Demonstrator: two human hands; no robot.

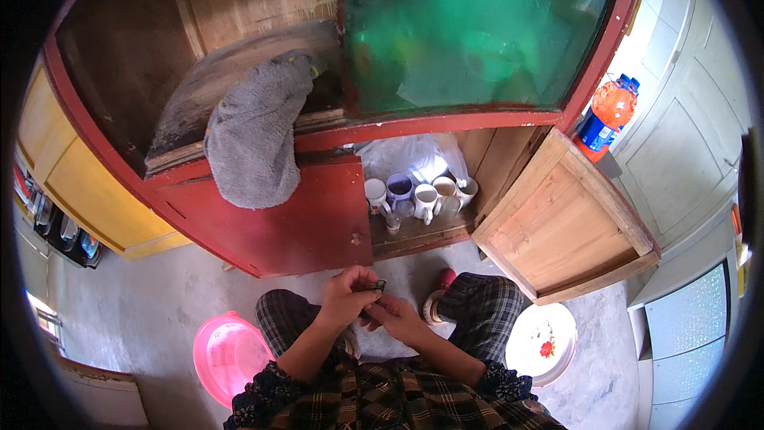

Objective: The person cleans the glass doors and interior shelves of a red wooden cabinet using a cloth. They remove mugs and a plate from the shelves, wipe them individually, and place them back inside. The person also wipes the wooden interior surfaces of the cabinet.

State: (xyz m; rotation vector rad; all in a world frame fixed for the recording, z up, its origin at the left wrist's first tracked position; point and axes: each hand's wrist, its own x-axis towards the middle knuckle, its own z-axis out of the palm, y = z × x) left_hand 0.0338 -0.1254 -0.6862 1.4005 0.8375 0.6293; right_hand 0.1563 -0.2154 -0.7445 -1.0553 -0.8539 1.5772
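Observation:
In front of my lap, my left hand (346, 295) holds a small dark object (380, 285) with a pale rim. It is too small and too covered by fingers to name. My right hand (393, 318) meets it from below, its thumb and fingers pinched at the object's lower part. Ahead of both hands is a red wooden cabinet (286, 224) with its lower right door (558, 218) swung out. Inside that compartment are several mugs (425, 200) and small clear glasses (393, 223), in front of a clear plastic bag (406, 152).
A grey towel (256, 131) hangs over the ledge of the upper left opening. Green glass (477, 30) covers the upper right. A pink plastic basin (209, 364) lies left of my legs, a white flowered basin (540, 364) right. An orange-filled bottle (609, 110) stands beyond the door.

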